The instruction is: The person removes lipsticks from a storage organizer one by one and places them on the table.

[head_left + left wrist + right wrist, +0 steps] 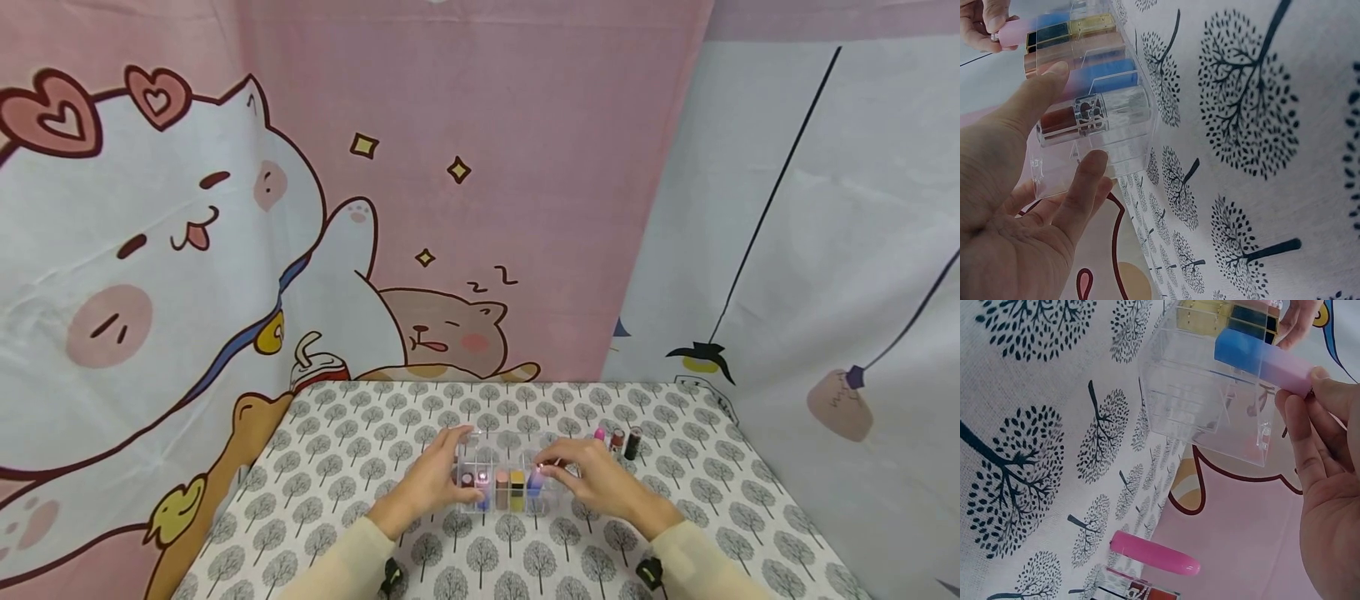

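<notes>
A clear plastic lipstick organizer (506,508) stands on the table in front of me. My left hand (431,477) grips its left end, thumb on the near side and fingers round the far side. Between thumb and fingertips, my right hand (600,479) pinches the pink end of a pink-and-blue lipstick tube (1263,360). The tube's blue end is inside a right-hand compartment, tilted in the head view. Standing in the near row are a dark red lipstick with a clear base (1060,125), another pink-and-blue tube (1100,76), a rose-brown tube (502,490) and a black-and-gold one (517,490).
Right of the organizer, behind my right hand, stand a bright pink tube (1154,552), a brown-red lipstick (617,439) and a black lipstick (633,443). A tree-print cloth (427,550) covers the table. A cartoon curtain (525,208) hangs along its back edge.
</notes>
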`<action>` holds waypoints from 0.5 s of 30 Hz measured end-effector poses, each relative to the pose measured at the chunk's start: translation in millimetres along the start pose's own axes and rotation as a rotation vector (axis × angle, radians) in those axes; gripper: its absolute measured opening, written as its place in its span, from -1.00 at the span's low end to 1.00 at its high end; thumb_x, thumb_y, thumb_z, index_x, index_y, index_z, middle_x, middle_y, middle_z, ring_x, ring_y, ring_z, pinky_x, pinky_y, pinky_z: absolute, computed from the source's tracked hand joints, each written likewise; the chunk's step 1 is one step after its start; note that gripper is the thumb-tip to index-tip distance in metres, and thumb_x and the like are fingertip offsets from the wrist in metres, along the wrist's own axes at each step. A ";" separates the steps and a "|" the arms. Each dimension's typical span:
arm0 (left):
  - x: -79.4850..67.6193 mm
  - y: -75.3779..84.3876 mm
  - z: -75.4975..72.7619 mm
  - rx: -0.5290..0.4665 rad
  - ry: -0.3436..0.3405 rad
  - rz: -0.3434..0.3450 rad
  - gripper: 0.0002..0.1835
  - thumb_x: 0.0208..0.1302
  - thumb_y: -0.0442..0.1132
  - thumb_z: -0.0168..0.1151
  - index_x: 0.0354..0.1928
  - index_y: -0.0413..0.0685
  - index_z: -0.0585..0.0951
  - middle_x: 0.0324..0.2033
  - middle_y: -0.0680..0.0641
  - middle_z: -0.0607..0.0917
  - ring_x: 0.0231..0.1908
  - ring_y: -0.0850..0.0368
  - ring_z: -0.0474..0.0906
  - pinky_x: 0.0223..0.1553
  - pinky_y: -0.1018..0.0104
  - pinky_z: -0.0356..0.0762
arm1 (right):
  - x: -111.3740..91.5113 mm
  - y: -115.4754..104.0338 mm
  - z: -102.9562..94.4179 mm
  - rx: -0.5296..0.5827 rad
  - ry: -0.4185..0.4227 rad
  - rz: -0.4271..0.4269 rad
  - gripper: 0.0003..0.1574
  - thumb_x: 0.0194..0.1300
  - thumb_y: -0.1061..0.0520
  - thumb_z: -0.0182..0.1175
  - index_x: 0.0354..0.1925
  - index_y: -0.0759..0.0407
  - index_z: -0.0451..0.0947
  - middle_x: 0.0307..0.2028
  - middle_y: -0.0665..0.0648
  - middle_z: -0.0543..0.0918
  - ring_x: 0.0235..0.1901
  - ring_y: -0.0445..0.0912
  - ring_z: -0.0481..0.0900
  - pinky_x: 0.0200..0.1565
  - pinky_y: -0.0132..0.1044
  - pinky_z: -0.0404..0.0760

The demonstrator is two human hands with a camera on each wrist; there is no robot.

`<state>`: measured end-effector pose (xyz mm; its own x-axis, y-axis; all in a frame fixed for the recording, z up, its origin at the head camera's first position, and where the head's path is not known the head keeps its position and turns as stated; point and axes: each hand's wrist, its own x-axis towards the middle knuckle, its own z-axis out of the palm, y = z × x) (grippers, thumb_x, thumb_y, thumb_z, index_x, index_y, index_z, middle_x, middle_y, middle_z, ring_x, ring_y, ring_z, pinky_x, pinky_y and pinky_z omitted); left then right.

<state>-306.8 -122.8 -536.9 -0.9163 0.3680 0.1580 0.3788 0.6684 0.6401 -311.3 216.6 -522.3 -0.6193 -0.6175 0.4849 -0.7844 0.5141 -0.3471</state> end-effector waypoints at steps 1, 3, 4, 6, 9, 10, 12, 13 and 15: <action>0.0 0.1 0.1 0.003 0.002 -0.001 0.32 0.12 0.03 0.90 0.83 0.03 0.27 0.65 -0.26 0.51 0.32 -0.26 0.77 0.41 -0.31 0.81 | 0.1 -0.4 -0.5 -0.001 0.008 -0.006 -0.69 0.56 0.20 0.50 0.20 0.03 0.87 0.10 -0.01 0.97 0.05 -0.09 0.95 0.21 -0.08 0.96; 0.0 -0.2 0.8 0.014 0.006 -0.004 0.32 0.11 0.04 0.90 0.83 0.03 0.27 0.64 -0.25 0.52 0.32 -0.24 0.75 0.43 -0.31 0.80 | 0.1 -0.8 -1.8 -0.005 0.028 -0.024 -0.69 0.55 0.23 0.50 0.20 0.07 0.87 0.10 0.01 0.97 0.04 -0.07 0.95 0.20 -0.07 0.97; 0.0 -0.4 1.2 0.018 0.008 -0.005 0.33 0.11 0.04 0.90 0.83 0.04 0.28 0.64 -0.25 0.52 0.33 -0.24 0.75 0.44 -0.31 0.80 | 0.2 -1.1 -2.8 -0.008 0.039 -0.031 -0.69 0.55 0.23 0.51 0.19 0.08 0.88 0.10 0.01 0.97 0.03 -0.07 0.95 0.19 -0.08 0.97; 0.3 -0.9 1.8 0.026 0.012 -0.005 0.33 0.10 0.04 0.91 0.82 0.04 0.28 0.64 -0.26 0.52 0.35 -0.26 0.73 0.45 -0.33 0.78 | 0.1 -1.5 -4.9 -0.013 0.062 -0.042 -0.67 0.52 0.26 0.52 0.19 0.07 0.88 0.09 0.01 0.97 0.01 -0.07 0.95 0.16 -0.08 0.98; 0.5 -1.0 1.9 0.027 0.014 -0.005 0.33 0.09 0.04 0.91 0.82 0.04 0.29 0.64 -0.27 0.52 0.35 -0.27 0.73 0.44 -0.34 0.79 | 0.7 -1.6 -9.1 -0.022 0.094 -0.065 -0.63 0.48 0.29 0.55 0.18 0.02 0.88 0.09 -0.01 0.97 0.00 -0.10 0.94 0.12 -0.09 0.98; 0.4 -0.9 1.9 0.024 0.013 -0.005 0.32 0.10 0.03 0.91 0.82 0.04 0.29 0.64 -0.28 0.52 0.37 -0.29 0.72 0.45 -0.34 0.78 | 0.9 -1.4 -10.6 -0.027 0.102 -0.073 -0.62 0.47 0.30 0.56 0.18 0.02 0.88 0.09 0.00 0.97 0.00 -0.09 0.95 0.12 -0.08 0.98; 0.5 -0.5 1.5 0.015 0.010 -0.006 0.32 0.10 0.03 0.91 0.82 0.04 0.29 0.63 -0.28 0.52 0.36 -0.30 0.72 0.45 -0.34 0.78 | 1.7 -1.0 -13.8 -0.029 0.114 -0.090 -0.60 0.45 0.33 0.56 0.17 0.04 0.88 0.09 0.01 0.97 -0.02 -0.08 0.95 0.11 -0.08 0.98; 0.7 -0.5 1.3 0.011 0.010 -0.004 0.32 0.10 0.02 0.91 0.82 0.03 0.29 0.63 -0.28 0.52 0.36 -0.31 0.72 0.44 -0.34 0.79 | 2.1 -1.0 -15.5 -0.029 0.118 -0.094 -0.60 0.45 0.34 0.56 0.17 0.04 0.89 0.08 0.02 0.97 -0.04 -0.09 0.95 0.08 -0.10 0.98; 1.4 -0.5 0.8 0.005 0.008 -0.001 0.31 0.11 0.02 0.90 0.82 0.03 0.29 0.63 -0.29 0.52 0.38 -0.34 0.71 0.45 -0.35 0.78 | 2.6 -0.3 -18.9 -0.014 0.122 -0.089 -0.59 0.44 0.35 0.56 0.18 0.05 0.89 0.08 0.03 0.97 -0.06 -0.11 0.95 0.03 -0.16 0.98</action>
<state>-308.2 -122.1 -537.6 -0.9178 0.3620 0.1633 0.3783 0.6720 0.6366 -312.0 226.1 -505.8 -0.5381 -0.5842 0.6076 -0.8347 0.4696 -0.2877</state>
